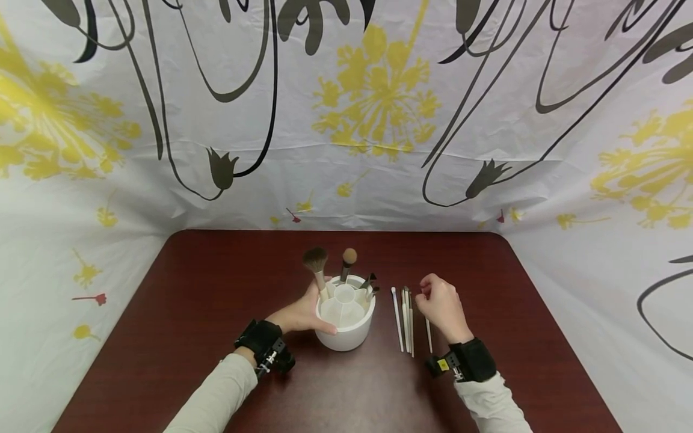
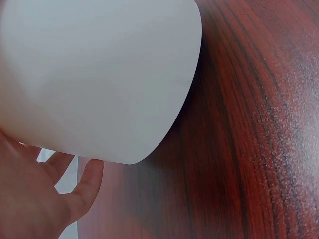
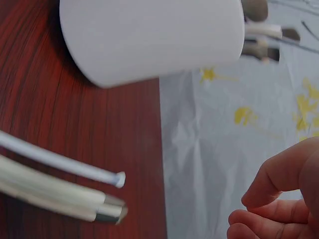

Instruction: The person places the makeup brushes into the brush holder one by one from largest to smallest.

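Observation:
A white round brush holder [image 1: 342, 328] with divided compartments stands on the table. My left hand [image 1: 303, 313] grips its side, thumb in front and fingers behind; the left wrist view shows the holder's smooth wall [image 2: 109, 79] close up. Makeup brushes stand in it: a large fluffy brush [image 1: 315, 260], a rounded tan-tipped brush [image 1: 349, 257] and small dark-tipped ones [image 1: 369, 280]. My right hand [image 1: 443, 304] hovers right of the holder, fingers loosely curled with nothing visible between them. Below it lies a thin brush [image 1: 429, 337], its upper part hidden by the hand.
Several slim pale-handled brushes [image 1: 406, 325] lie side by side between holder and right hand, with a white stick [image 1: 397, 319] at their left. The dark red wooden table [image 1: 216, 270] ends at a patterned cloth [image 1: 352, 198] behind.

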Demonstrator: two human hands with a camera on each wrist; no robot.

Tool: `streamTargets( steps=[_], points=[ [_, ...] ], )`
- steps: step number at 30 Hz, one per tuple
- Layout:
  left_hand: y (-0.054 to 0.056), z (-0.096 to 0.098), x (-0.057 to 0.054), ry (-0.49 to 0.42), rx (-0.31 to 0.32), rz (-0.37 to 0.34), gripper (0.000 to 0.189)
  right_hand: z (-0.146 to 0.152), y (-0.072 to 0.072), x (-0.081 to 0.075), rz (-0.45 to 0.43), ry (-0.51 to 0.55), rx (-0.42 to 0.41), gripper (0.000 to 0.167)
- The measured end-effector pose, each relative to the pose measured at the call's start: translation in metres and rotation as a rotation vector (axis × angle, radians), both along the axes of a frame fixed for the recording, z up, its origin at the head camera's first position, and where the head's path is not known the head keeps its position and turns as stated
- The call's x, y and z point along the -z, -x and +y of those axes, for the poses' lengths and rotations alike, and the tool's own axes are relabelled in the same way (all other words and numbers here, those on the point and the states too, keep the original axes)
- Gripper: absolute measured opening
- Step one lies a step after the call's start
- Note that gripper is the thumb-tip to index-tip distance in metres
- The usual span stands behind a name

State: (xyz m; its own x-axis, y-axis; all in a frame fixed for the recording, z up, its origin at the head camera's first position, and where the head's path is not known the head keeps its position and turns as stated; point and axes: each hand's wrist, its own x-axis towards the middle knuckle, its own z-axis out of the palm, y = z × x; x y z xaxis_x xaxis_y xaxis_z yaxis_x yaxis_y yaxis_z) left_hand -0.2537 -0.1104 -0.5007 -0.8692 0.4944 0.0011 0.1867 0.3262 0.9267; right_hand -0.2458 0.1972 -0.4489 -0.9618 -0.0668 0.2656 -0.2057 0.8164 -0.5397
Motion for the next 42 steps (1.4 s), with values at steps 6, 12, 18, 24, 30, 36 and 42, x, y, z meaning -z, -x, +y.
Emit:
streamTargets(
  steps=[6,12,18,24,30,36,42],
  points=[
    [-0.001,0.0,-0.003,0.001,0.003,-0.013,0.125,0.013,0.007,0.008,-0.061,-0.02,0.061,0.018],
    [0.001,0.0,0.0,0.008,0.013,-0.004,0.125,0.02,0.009,0.016,-0.103,-0.036,0.091,0.022],
    [0.0,-0.001,0.0,0.002,0.017,0.001,0.126,0.021,0.007,0.023,-0.147,-0.041,0.092,0.025],
    [0.0,0.0,0.0,-0.01,0.013,-0.001,0.123,0.023,0.008,0.03,-0.163,-0.054,0.106,0.025],
    [-0.001,0.001,-0.001,-0.007,0.002,0.003,0.125,0.023,0.008,0.035,-0.181,-0.055,0.118,0.024],
    [-0.002,0.001,0.0,-0.005,-0.004,0.005,0.128,0.02,0.009,0.04,-0.204,-0.067,0.128,0.022],
    [-0.001,0.0,0.0,-0.003,0.009,0.003,0.127,0.012,0.01,0.049,-0.204,-0.081,0.106,0.02]
  ],
)
